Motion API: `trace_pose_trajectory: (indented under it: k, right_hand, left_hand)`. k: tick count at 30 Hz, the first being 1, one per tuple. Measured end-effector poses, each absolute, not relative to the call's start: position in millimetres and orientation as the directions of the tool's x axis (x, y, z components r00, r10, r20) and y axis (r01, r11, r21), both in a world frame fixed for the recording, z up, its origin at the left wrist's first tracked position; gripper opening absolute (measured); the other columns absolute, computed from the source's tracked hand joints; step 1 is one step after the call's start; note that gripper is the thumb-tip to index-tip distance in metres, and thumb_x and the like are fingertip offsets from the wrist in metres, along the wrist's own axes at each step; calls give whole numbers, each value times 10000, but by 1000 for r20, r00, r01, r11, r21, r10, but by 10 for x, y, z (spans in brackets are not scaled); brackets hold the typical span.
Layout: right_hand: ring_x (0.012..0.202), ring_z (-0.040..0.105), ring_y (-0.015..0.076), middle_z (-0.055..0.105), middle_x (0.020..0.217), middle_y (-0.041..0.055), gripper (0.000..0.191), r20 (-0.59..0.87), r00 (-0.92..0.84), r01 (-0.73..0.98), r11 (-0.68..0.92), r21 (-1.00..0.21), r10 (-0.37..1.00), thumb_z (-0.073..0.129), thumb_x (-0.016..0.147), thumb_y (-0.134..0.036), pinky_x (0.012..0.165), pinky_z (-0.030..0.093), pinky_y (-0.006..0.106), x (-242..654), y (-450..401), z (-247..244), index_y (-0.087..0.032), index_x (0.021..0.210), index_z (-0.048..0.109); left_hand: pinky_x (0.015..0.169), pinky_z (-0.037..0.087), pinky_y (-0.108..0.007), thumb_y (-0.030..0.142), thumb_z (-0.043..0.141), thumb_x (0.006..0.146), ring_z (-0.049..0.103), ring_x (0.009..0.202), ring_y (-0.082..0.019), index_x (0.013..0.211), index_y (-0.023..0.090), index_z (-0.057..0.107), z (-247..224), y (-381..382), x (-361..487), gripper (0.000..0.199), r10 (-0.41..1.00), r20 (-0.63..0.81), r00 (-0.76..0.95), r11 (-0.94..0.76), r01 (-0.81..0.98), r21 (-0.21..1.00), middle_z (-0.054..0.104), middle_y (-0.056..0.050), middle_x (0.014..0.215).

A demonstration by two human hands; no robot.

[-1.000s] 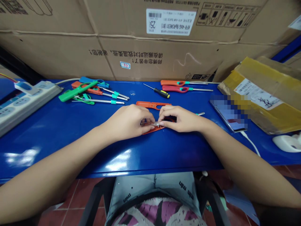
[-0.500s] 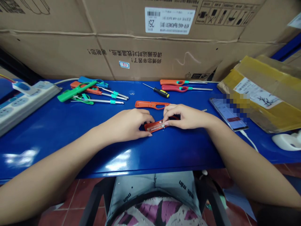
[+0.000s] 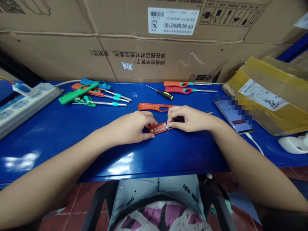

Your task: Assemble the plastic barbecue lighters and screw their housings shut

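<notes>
An orange-red lighter shell half (image 3: pixel 158 128) lies on the blue table with a clear tank inside it. My left hand (image 3: pixel 139 126) grips its left end between thumb and fingers. At its middle, my right hand (image 3: pixel 181 118) pinches a small pale part, mostly hidden by the fingertips, and covers some of the shell's right side. Just behind the hands rests the other orange shell half (image 3: pixel 154 106), its right end partly behind my right hand. A black and yellow screwdriver (image 3: pixel 165 94) lies farther back, with tiny screws (image 3: pixel 135 96) to its left.
Several lighters (image 3: pixel 96 91) are piled at the back left beside a power strip (image 3: pixel 24 102). An orange and a red lighter (image 3: pixel 179 90) lie at the back. On the right are a phone (image 3: pixel 233 116), a taped carton (image 3: pixel 267 96) and a white case (image 3: pixel 293 144). Large cardboard (image 3: pixel 72 54) stands behind.
My right fingertips have shifted slightly at the shell's middle, and the pale part sits a little farther right. The shell has tilted or moved very slightly.
</notes>
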State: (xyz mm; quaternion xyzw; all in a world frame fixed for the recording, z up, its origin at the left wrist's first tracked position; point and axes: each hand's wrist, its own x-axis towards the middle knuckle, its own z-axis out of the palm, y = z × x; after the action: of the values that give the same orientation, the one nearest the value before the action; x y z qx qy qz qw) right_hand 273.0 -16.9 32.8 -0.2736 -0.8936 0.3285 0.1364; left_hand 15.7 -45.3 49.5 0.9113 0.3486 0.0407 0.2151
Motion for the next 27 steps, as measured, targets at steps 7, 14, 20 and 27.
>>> trace_pose_trajectory:
  k: [7,14,20,27]
  right_hand:
    - [861,618,183,687,873,44,124,66,-808,408,636,-655,586,611,904,-187,829,479,343,2727,-167,344,-182,818,701]
    - [831,613,172,682,866,48,127,95,-806,402,659,-636,584,608,904,-190,797,477,320,2694,-186,322,-176,820,702]
    - [856,619,175,693,884,49,126,87,-807,398,647,-650,584,638,914,-234,821,482,329,2685,-189,329,-175,858,734]
    - [858,624,175,694,898,49,121,103,-798,391,641,-661,594,662,909,-250,833,484,335,2702,-173,324,-182,883,760]
  left_hand:
    - [882,518,-295,221,678,829,676,1020,-207,1117,224,731,517,-445,87,292,607,-75,791,-676,564,475,711,-49,1140]
    - [767,534,-260,361,675,875,704,869,-178,1115,195,747,552,-448,123,301,656,-114,746,-570,589,572,747,-57,1054]
    - [633,485,-243,375,609,914,688,740,-161,1058,183,763,456,-382,173,285,726,-139,673,-451,619,643,773,-41,898]
    - [638,473,-253,357,630,880,679,727,-163,1064,186,756,390,-331,181,281,754,-193,627,-373,652,660,778,-40,892]
